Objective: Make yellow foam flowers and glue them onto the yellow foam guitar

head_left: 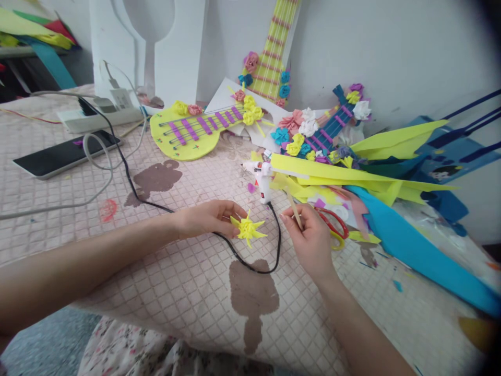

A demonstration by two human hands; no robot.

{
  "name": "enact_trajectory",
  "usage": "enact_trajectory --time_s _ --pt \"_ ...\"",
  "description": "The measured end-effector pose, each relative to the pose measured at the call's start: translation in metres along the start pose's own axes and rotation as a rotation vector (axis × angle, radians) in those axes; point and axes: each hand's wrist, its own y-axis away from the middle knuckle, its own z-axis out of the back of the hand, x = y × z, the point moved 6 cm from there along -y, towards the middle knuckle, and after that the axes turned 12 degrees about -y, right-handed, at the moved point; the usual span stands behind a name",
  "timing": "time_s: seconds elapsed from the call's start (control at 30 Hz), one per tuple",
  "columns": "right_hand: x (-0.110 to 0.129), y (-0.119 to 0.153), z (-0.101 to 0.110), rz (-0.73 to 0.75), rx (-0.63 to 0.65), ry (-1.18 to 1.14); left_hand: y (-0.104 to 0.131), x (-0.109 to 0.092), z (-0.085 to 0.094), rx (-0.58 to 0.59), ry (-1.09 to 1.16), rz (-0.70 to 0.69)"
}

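Left hand (221, 219)'s pinching the yellow flower (248, 228) over the desk (188, 292), right hand (311, 237)'s gripping a stick (293, 206); fingers kinda hide its lower end. Scissors (332, 227) are partly blocked too.

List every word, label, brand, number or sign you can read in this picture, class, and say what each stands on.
No text can be read here.
White adapter by the power strip: faint marks, too small and blurred to read.
White glue gun: small marks on its body, too blurred to tell whether they are letters.
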Motion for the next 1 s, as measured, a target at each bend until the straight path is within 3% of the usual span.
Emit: enact_trajectory --time_s 0.63,1.0 --pt "-0.006 0.004 -0.011 -0.113 0.172 -0.016 0.001 0.000 -0.001 0.010 0.000 -0.013" --pt "0.005 0.011 -0.025 -0.115 0.278 -0.213 0.001 -0.003 -0.004 0.026 -0.017 -0.045"
